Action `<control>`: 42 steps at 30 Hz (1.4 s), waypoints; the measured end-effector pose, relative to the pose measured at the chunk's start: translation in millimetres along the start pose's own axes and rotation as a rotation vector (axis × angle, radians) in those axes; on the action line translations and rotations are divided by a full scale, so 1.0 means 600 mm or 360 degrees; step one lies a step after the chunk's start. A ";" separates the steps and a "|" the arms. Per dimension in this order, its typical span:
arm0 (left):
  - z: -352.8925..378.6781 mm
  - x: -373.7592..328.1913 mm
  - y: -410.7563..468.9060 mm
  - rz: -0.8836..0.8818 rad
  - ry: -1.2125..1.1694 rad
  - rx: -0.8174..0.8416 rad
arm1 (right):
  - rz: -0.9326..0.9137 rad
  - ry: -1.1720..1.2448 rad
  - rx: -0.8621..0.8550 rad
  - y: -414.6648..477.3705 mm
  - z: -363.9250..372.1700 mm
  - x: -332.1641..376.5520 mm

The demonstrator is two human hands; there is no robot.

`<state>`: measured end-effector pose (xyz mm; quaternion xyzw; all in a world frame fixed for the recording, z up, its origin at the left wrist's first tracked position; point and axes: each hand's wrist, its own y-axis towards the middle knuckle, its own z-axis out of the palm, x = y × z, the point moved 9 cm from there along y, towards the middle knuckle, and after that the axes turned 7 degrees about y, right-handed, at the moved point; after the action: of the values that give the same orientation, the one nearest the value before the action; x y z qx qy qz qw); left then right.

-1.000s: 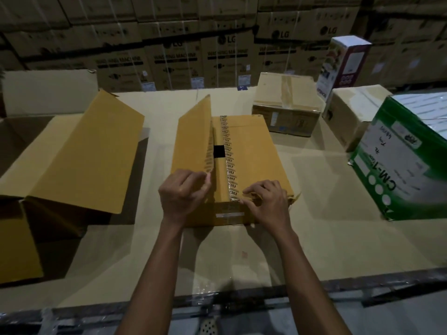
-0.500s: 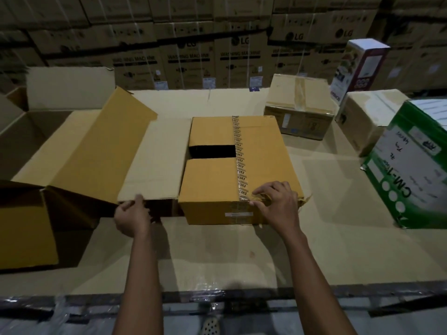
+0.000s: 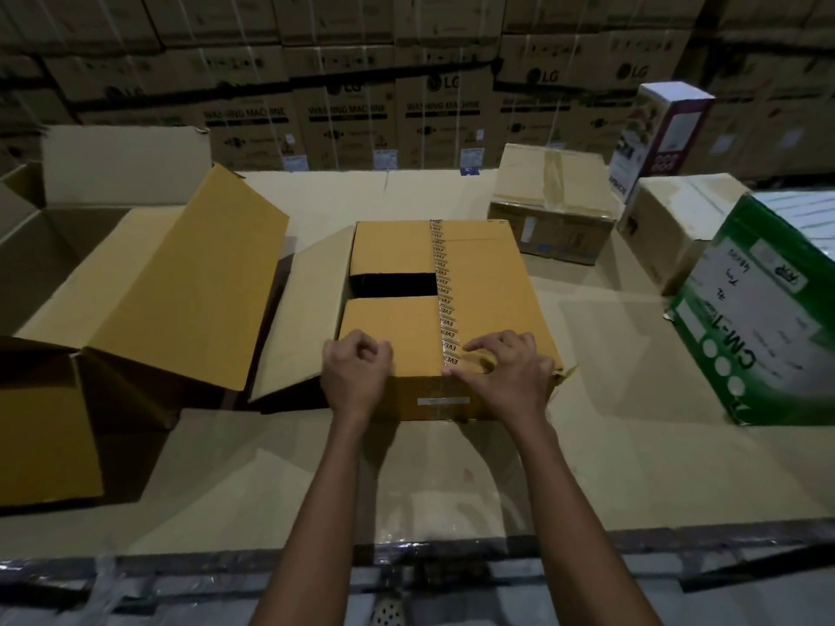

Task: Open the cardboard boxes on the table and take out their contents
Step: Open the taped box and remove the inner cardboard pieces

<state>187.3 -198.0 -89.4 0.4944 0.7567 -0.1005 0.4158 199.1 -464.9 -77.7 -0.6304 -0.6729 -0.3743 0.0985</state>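
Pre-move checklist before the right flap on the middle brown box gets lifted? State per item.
1. Left flap out of the way: ok, it lies open to the left of the brown box.
2. Right flap free of tape: cannot tell; the tape strip runs along its inner edge.
3. Right hand has the right flap's near edge: ok, its fingers curl at it beside the tape strip.
4. Left hand steadying the box: cannot tell; curled fingers sit on the near inner flap, grip unclear.
5. Swing room on the right: ok, the green box stands apart.
6. Contents seen through the gap: cannot tell, too dark.
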 end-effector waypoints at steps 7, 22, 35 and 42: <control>0.106 -0.053 -0.038 0.0458 0.0233 0.0262 | 0.0110 -0.0185 0.0015 -0.015 0.025 0.010; 0.109 -0.037 -0.058 0.0497 0.0424 0.0200 | 0.0279 0.1090 -0.1160 0.021 -0.240 -0.055; 0.094 -0.044 -0.033 0.0356 0.0275 0.0133 | 0.0692 0.0587 -0.0445 -0.024 -0.116 -0.183; 0.113 -0.094 0.109 0.0542 0.0394 0.0534 | 0.0287 0.0642 -0.0251 0.054 -0.097 -0.048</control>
<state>286.7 -241.3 -74.4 0.6851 0.6804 -0.0921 0.2432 214.4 -526.3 -42.3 -0.6063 -0.5491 -0.5338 0.2144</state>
